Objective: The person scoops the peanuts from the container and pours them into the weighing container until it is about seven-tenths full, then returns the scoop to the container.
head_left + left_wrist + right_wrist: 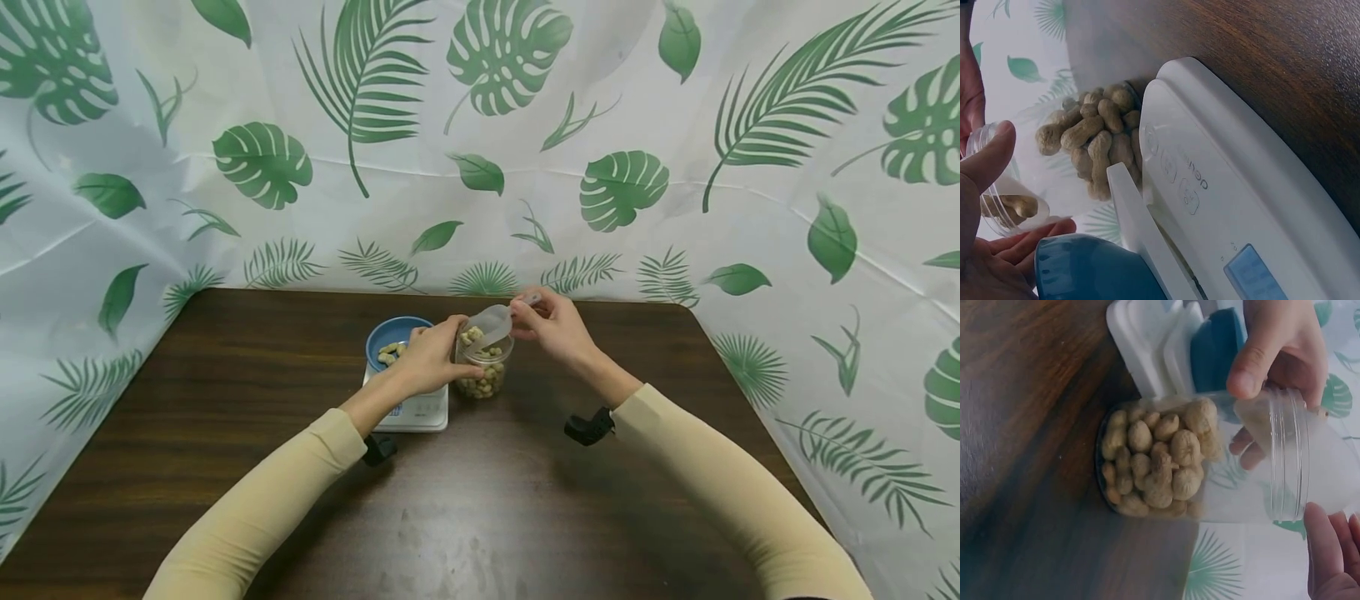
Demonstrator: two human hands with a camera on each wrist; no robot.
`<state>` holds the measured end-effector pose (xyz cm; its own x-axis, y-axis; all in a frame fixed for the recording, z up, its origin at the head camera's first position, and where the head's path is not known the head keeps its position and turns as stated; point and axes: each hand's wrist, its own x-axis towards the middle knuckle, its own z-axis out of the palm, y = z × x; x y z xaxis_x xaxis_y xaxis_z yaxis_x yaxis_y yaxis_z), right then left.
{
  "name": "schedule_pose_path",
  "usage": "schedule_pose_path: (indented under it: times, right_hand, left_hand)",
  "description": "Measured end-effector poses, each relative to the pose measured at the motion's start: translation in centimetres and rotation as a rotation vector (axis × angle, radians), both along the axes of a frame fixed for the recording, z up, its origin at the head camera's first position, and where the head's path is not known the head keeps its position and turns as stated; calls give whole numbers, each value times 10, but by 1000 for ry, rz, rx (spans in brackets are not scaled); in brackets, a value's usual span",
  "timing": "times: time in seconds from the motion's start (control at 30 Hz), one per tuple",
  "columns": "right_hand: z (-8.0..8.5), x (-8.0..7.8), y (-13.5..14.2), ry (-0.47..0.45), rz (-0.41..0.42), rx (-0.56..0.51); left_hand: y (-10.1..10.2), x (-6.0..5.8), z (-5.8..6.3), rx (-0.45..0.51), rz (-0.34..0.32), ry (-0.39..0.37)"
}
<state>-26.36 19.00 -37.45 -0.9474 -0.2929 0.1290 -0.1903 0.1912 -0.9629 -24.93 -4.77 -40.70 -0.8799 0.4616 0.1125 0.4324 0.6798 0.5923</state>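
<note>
My left hand (429,360) grips the clear plastic jar (1235,494) near its mouth, thumb on one side and fingers on the other. Unshelled peanuts (1154,459) fill roughly the lower half of the jar. In my right hand (555,329) is the handle of a translucent white scoop (493,321), pinched between thumb and fingers. The scoop's bowl dips into the jar mouth, and a few peanuts show there in the left wrist view. Left of the jar, a blue bowl (372,340) holds several peanuts (390,354) and sits on a white kitchen scale (427,414).
A dark wooden table (480,517) lies under everything. Behind it hangs a white curtain (540,225) with green leaf prints. The scale stands close beside the jar, and my left forearm passes over the scale. Each wrist carries a black camera mount (588,427).
</note>
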Motion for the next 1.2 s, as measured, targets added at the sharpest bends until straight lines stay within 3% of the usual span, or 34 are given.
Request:
schedule_pose_path:
  times: [0.63, 1.2]
  right_hand:
    - [-13, 11, 11, -79, -136, -224]
    - [-21, 15, 17, -99, -168, -343]
  left_hand:
    - [1, 0, 0, -20, -5, 9]
    - [0, 1, 2, -30, -21, 33]
